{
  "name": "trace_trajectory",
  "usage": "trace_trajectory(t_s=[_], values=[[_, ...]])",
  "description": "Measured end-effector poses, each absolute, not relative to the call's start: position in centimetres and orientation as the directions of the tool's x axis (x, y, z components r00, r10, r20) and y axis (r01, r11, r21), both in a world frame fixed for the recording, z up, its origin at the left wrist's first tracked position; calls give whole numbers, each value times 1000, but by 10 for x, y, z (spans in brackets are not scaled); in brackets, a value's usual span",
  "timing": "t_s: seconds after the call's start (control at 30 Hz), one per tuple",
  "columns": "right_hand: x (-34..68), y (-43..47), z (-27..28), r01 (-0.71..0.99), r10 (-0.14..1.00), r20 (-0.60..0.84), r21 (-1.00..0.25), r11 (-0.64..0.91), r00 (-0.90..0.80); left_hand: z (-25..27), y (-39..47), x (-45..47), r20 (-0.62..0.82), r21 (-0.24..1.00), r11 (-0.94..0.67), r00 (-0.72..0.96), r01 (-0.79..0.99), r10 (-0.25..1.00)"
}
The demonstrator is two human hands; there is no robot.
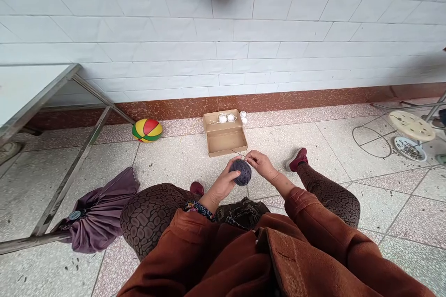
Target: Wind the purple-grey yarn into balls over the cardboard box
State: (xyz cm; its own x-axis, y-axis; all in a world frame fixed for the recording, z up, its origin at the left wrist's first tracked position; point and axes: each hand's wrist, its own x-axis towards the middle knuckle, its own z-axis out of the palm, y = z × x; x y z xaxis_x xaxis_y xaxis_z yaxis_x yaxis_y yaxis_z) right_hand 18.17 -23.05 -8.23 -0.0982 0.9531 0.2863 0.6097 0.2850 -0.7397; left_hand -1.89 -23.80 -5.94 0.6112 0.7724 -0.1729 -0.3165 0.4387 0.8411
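Both hands are held over the floor, close together: by the left hand [223, 183], half closed, a ball of yarn [243, 174] is cupped, its thumb laid across the near face; by the right hand [261, 164], drawn to a pinch, a thin dark strand [243, 155] is gripped just above the ball. The yarn is dark greyish purple, round, and wound in fine ridged lines.

Beyond the hands, an open box [227, 144] of plain brown cardboard is set on the floor. Its nearer half is formed as a shallow rectangular tray; in its farther half, two small white balls [226, 118] are held, with pale cord trailed beside them. Two more round white pieces [244, 117] are seen just outside its right edge.

Farther right, a white bowl [396, 143] is partly filled with small dark bits. To the left, a ball [147, 130] panelled in red, yellow and green is placed near the wall, and a pleated purple umbrella [104, 213] is gathered loosely. Speckled stone slabs are used for the floor [278, 141].
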Motion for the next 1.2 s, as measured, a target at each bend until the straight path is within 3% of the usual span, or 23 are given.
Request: trace_trajectory(t_s=[0.2, 0.33, 0.5, 0.63, 0.73, 0.93, 1.2], values=[[174, -254, -90, 589, 955, 248, -753, 295, -161, -58, -227, -18, -235, 687, 526, 531, -501, 814], [169, -262, -82, 590, 942, 262, -734, 336, -210, -63, -221, -18, -284, 676, 524, 472, -518, 834], [161, -271, -65, 581, 928, 259, -724, 371, -269, -66, -217, -20, -319, 843, 425, 330, -329, 889], [154, -274, -45, 521, 901, 281, -741, 423, -331, -68, -217, -24, -130, 990, 138, 237, -18, 963], [155, -268, -29, 524, 884, 321, -716, 462, -340, -73, -221, -23, -61, 998, 49, 347, 44, 936], [172, -243, -18, 585, 896, 354, -679, 444, -269, -75, -236, -18, -249, 928, 366, 606, -74, 756], [168, -239, -42, 532, 929, 316, -762, 369, -192, -67, -245, -15, -219, 876, 457, 716, -155, 663]])
